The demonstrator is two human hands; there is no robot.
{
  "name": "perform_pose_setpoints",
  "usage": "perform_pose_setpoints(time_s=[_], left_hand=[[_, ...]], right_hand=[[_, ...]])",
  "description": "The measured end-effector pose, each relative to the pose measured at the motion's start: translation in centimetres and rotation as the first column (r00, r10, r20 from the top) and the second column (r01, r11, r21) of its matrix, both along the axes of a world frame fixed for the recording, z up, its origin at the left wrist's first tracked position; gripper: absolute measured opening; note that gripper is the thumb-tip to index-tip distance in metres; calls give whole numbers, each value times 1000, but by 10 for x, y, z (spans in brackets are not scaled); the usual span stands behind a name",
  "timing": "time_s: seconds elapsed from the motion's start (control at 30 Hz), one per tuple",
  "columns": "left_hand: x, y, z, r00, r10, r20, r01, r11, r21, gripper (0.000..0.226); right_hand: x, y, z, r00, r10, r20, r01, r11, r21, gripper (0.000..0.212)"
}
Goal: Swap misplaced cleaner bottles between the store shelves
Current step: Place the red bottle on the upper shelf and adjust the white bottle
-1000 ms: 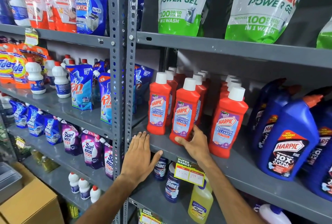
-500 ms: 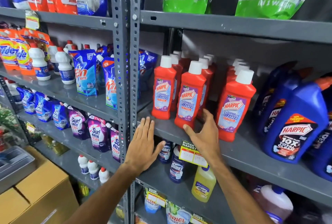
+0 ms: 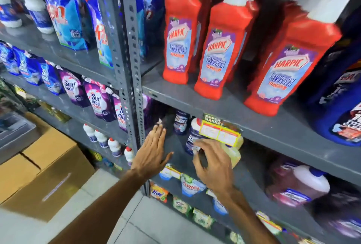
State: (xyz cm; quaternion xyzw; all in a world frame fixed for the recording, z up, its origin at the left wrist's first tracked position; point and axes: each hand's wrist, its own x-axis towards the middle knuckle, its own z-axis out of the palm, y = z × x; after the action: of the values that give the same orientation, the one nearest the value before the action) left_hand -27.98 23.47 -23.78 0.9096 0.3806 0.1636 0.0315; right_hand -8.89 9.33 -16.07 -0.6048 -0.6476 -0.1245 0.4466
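Three red Harpic bathroom cleaner bottles (image 3: 220, 48) with white caps stand in front on the grey upper shelf (image 3: 259, 126), more behind them. Blue Harpic bottles (image 3: 340, 106) stand to their right. On the shelf below are two dark blue Domex bottles (image 3: 180, 123) and a yellow bottle (image 3: 235, 154), partly hidden by a yellow price tag (image 3: 218, 132). My left hand (image 3: 152, 150) is spread flat in front of the lower shelf, holding nothing. My right hand (image 3: 213, 163) has its fingers curled and apart right at the nearer Domex bottle and the yellow bottle, with no clear grip.
A perforated steel post (image 3: 127, 67) divides the two shelf units. Surf excel pouches (image 3: 97, 103) and small white bottles (image 3: 101, 138) fill the left unit. Cardboard boxes (image 3: 45, 165) sit on the floor at left. A pink bottle (image 3: 304, 183) and Ariel pouches (image 3: 191, 186) sit lower right.
The view has tilted down. Both hands dropped from the Harpic shelf to the shelf below; my right hand left the red bottle and now reaches at the Domex and yellow bottles.
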Motion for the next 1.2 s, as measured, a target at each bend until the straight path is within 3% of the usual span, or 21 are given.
perform_pose_setpoints(time_s=[0.2, 0.4, 0.5, 0.63, 0.97, 1.2], left_hand=[[5, 13, -80, 992, 6, -123, -30, 982, -187, 91], [18, 27, -133, 985, 31, -172, -69, 974, -218, 96], [23, 29, -152, 979, 73, -190, -111, 975, -195, 96], [25, 28, -161, 973, 95, -209, -134, 974, -183, 98], [22, 23, -163, 972, 130, -193, -162, 974, -159, 93], [22, 22, -160, 968, 133, -213, -170, 971, -167, 92]], right_hand=[[13, 19, -115, 962, -139, -235, 21, 896, -443, 70], [22, 56, -166, 821, -289, -493, -26, 843, -537, 91], [29, 76, -184, 757, -294, -584, -47, 866, -498, 83], [42, 95, -201, 774, -362, -519, 52, 854, -519, 48], [14, 135, -207, 797, -199, -570, -99, 888, -449, 48], [-2, 158, -205, 780, -219, -586, -100, 881, -462, 44]])
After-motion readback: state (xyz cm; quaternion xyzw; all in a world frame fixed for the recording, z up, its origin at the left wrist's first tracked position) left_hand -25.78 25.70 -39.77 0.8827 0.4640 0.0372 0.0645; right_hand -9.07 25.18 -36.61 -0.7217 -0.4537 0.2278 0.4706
